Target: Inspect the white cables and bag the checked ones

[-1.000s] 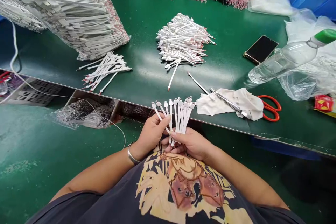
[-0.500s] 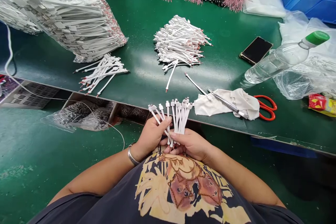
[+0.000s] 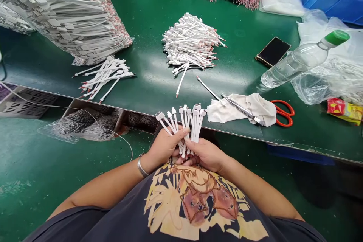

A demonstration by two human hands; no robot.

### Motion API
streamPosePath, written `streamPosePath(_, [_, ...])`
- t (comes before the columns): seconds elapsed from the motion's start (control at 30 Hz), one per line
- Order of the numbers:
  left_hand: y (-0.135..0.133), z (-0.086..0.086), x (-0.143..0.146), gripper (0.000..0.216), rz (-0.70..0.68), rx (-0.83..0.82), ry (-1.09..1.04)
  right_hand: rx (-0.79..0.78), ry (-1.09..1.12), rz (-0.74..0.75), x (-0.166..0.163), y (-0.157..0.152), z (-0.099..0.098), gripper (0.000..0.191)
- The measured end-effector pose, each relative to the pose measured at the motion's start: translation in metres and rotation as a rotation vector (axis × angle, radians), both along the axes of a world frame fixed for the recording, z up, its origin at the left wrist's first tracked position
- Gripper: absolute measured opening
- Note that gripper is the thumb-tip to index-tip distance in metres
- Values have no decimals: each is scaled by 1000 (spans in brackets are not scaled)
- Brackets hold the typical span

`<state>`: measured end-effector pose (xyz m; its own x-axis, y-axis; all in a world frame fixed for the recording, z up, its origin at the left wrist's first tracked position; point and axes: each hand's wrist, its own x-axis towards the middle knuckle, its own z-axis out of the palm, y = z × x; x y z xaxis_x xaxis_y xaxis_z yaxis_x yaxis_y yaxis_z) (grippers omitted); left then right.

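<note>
A fanned bunch of short white USB cables (image 3: pixel 195 124) stands up between my two hands, in front of my shirt and just below the table edge. My left hand (image 3: pixel 166 144) is closed on the cables at the left side, its thumb pressed across them. My right hand (image 3: pixel 208 154) grips the cables at the right, thumb on top. The connectors point up and away; reddish bare wire ends show at the bottom near my fingers. A large pile of white cables (image 3: pixel 191 41) lies on the table ahead, and a smaller pile (image 3: pixel 106 77) lies to its left.
A bulging clear bag of cables (image 3: pixel 76 19) stands at the left. On the right are tweezers (image 3: pixel 241 109) on a white cloth (image 3: pixel 221 112), red-handled scissors (image 3: pixel 285 113), a phone (image 3: pixel 272 51), and a tilted water bottle (image 3: pixel 297 64). A blue bin (image 3: pixel 326 0) sits behind.
Several cables have shifted from the right-hand bunch toward my left hand, whose thumb has moved right over them. The whole view has shifted slightly.
</note>
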<state>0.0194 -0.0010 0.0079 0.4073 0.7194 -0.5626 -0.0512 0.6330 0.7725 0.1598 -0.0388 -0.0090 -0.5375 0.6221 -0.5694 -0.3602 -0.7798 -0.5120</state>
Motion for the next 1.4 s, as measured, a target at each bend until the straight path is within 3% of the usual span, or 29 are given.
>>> streamPosePath(0.23, [-7, -2, -6, 29, 30, 51, 107, -2, 18, 1, 1, -1, 2, 48])
streamPosePath(0.5, [-8, -10, -10, 30, 25, 97, 106, -32, 58, 45, 3, 7, -3, 40])
streamPosePath(1.03, [-3, -11, -10, 26, 16, 257, 168, -40, 63, 44, 4, 12, -14, 38])
streamPosePath(1.4, [1, 0, 2, 29, -46, 3, -29, 81, 14, 105, 5, 5, -9, 43])
